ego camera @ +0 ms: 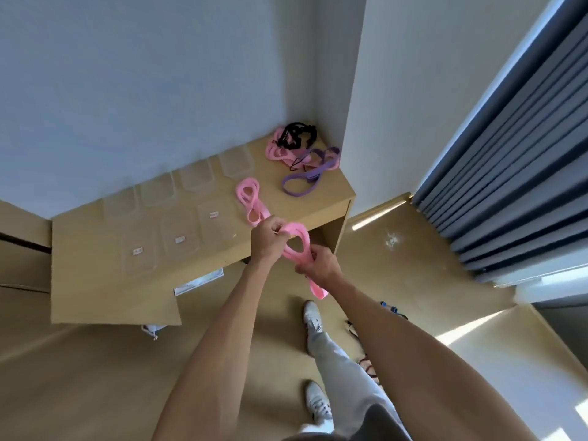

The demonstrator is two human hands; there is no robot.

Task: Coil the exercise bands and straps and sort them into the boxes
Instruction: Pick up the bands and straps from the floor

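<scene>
Both hands are held out over the front edge of the wooden counter (302, 198), working one pink band (297, 241). The left hand (269, 238) has its fingers (276, 229) curled tight round the upper end of the band, where the loops bunch together. The right hand (318, 265) grips the lower end, fingers closed round it, and a short tail of the band hangs down below that hand. Between the two hands the band forms an open oval loop, in the air and just clear of the counter's edge.

On the counter, just beyond the left hand, lies a second pink band (249, 198), folded into long loops. Further back, a purple band (307, 175) lies spread in loose curves near the counter's right edge. In the far corner against the wall sits a tangle of another pink band (276, 151) and black straps (297, 133), touching one another and overlapping the purple one.

Clear plastic boxes (192, 178) stand in a row along the wall, four of them. Three clear lids (179, 240) with small labels lie in a nearer row in front of them; I cannot read the labels.

A grey curtain (515, 173) hangs at the right.
</scene>
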